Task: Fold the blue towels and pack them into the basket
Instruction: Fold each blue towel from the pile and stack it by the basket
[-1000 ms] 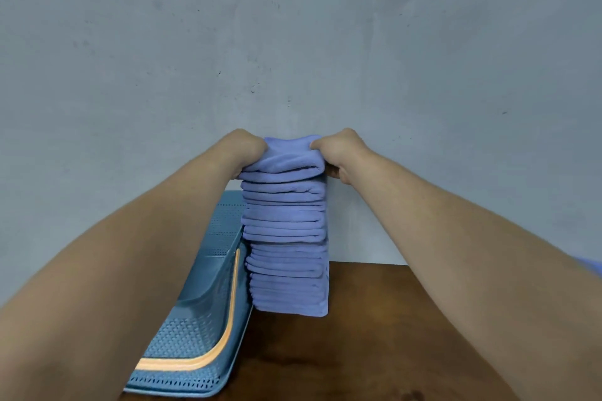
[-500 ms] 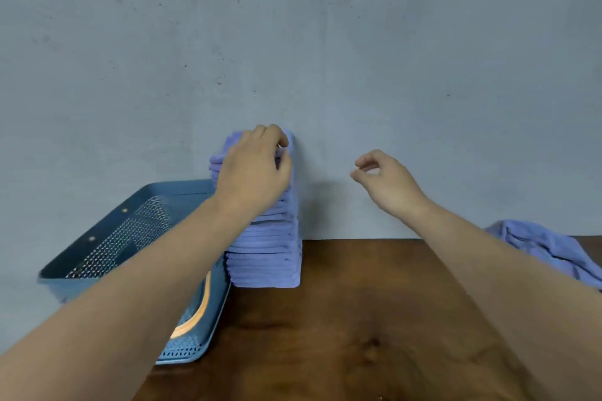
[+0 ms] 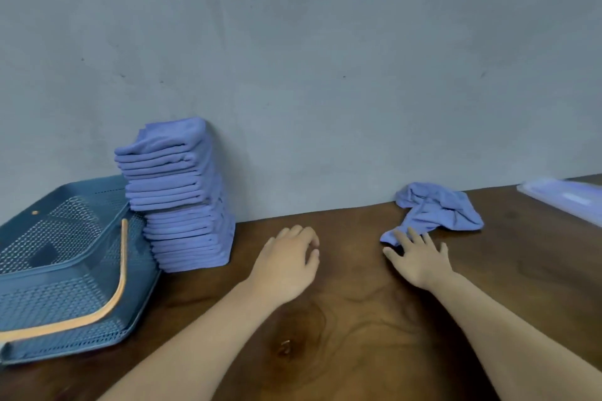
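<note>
- My left hand (image 3: 286, 260) lies palm down over the wooden table (image 3: 342, 335), fingers loosely bent, holding nothing.
- My right hand (image 3: 418, 259) is palm down too, its fingers straight and spread; it grips nothing.
- The fingertips of my right hand reach the near corner of a crumpled blue towel (image 3: 436, 208), which lies unfolded on the table just beyond that hand, up against the grey wall (image 3: 325, 91).
- A tall stack of folded blue towels (image 3: 182, 195) stands on the table to the left of my left hand and a little farther off, its back against the wall (the upper half sits shifted to the left of the lower half).
- The blue mesh basket (image 3: 62, 270) lies further left still, just beside the stack, its orange handle (image 3: 120, 270) folded down along the side nearest the towels.
- Well to the right of my right hand, at the picture's edge, lies a pale flat plastic piece (image 3: 566, 197); it is too blurred to tell what it is.
</note>
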Demonstrator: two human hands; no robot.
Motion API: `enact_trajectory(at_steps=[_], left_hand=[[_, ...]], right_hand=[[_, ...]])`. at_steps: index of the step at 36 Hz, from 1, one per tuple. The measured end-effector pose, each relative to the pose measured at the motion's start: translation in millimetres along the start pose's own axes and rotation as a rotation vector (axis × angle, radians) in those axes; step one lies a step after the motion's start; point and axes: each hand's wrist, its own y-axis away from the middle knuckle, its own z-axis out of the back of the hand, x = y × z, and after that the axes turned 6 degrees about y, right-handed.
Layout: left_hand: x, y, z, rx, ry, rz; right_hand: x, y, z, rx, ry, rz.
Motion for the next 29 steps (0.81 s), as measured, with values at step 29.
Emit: enact_trajectory(at_steps=[29], left_hand=[[-36.0, 58.4, -11.5, 0.505, 0.574, 0.22]], right_hand=[[50.8, 103.4, -28.2, -0.386, -0.466, 0.28]])
